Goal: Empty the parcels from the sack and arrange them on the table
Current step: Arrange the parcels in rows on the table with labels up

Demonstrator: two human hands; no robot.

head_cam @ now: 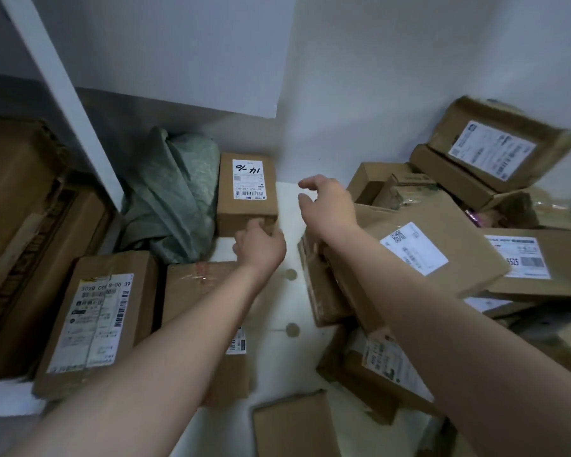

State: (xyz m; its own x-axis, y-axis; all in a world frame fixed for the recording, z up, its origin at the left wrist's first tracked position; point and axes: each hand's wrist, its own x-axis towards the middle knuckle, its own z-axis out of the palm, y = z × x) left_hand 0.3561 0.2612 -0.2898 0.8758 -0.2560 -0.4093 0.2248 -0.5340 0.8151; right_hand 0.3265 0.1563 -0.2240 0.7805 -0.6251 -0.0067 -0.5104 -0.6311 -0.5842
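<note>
Straight out ahead, both bare forearms reach over the white desk (290, 301). The left hand (261, 247) lies knuckles up at the near bottom edge of the small box (248, 196). Its fingers are bent against the near face by the right corner; whether they truly grip it I cannot tell. The right hand (325, 201) hovers just right of the small box and apart from it, palm down, fingers spread and loosely curved, holding nothing.

The small box lies flat at the back of the desk, with one white handwritten label on top. Against its left side lies one crumpled green sack (172, 196), slumped by the wall. Nearer than the small box and to its left lie two boxes side by side: a taped box (195, 291) under the left forearm and a long box (96, 321) further left, with a large label on top. Beyond those stand big cartons (17, 219), at least two. One plain box (294, 427) lies at the picture's near edge. Right of the small box is a heap of boxes (442, 245), tilted and overlapping. At least seven can be told apart, and at least four show white labels. Two round brown spots (290, 274) mark the bare desk nearer than the small box.
</note>
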